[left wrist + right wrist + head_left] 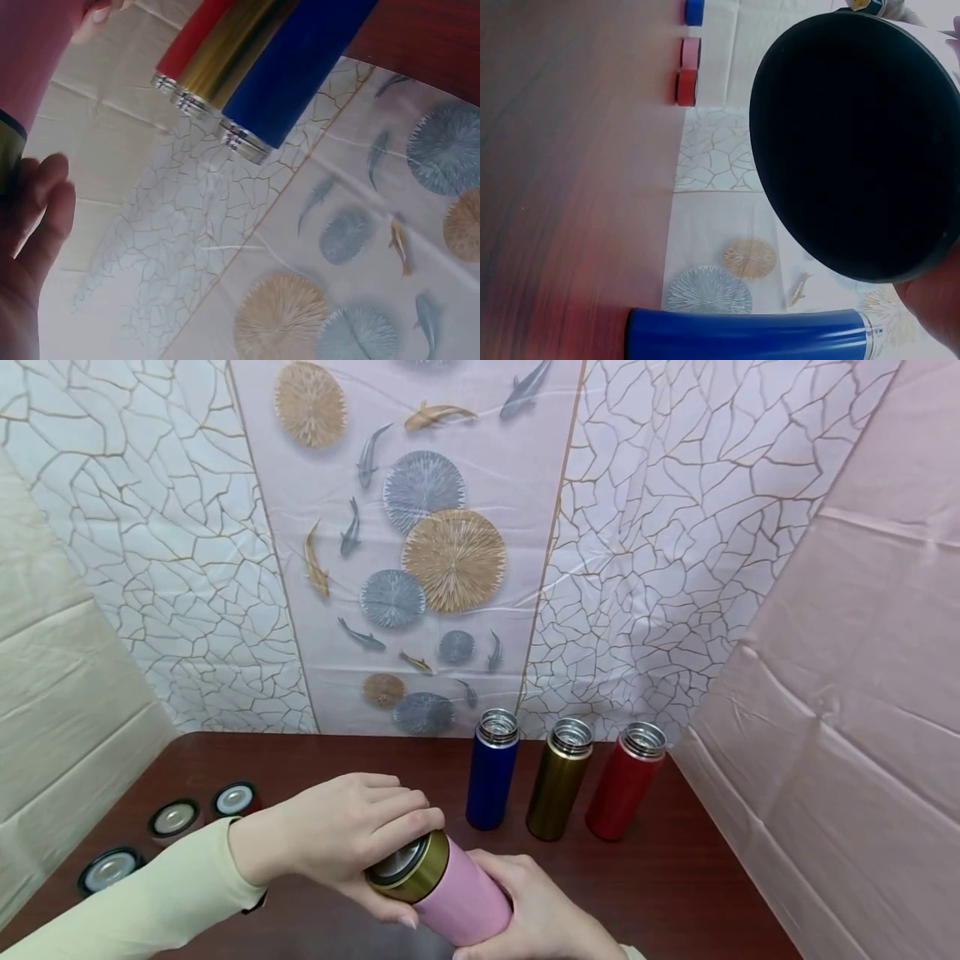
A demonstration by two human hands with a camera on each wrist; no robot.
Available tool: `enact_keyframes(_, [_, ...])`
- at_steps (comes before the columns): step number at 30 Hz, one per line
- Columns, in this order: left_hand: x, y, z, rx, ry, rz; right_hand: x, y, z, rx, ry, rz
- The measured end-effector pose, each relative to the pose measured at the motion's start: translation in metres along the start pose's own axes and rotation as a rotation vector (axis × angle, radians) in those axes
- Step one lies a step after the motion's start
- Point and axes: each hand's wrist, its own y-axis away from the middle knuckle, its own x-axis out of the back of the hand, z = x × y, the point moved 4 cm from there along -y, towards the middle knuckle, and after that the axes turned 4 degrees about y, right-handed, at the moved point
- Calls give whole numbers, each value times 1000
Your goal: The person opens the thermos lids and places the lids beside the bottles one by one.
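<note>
A pink thermos bottle with a gold lid on its mouth is tilted toward the left in the head view. My left hand grips the gold lid from above, thumb on the near side. Around the lower part of the pink body curls my right hand. In the right wrist view the bottle's dark round base faces the camera. The left wrist view has the left hand's fingers at the gold lid, with the pink body above it.
Three lidless bottles stand at the back right: blue, gold and red. On the left of the dark red table lie three lids, one nearest, another behind it, the last farthest. Patterned cloth hangs behind.
</note>
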Motion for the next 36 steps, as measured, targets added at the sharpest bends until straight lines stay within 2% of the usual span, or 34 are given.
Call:
enact_keyframes(7, [-6, 4, 0, -13, -42, 52, -3, -1, 2, 15, 39, -20])
enact_keyframes(14, [-12, 5, -2, 12, -55, 106, -3, -2, 4, 2, 114, 0])
enact_keyframes(19, [-15, 6, 2, 50, -122, 131, -6, -1, 4, -95, 120, -10])
enact_keyframes(23, [-16, 5, 4, 96, -153, 154, -6, 0, 4, -138, 163, 0])
enact_keyframes(30, [-18, 2, 8, 132, -208, 209, -4, 0, 5, -137, 214, 41])
enact_keyframes(36, [-21, 2, 8, 221, -241, 239, -3, -1, 8, -169, 188, 62])
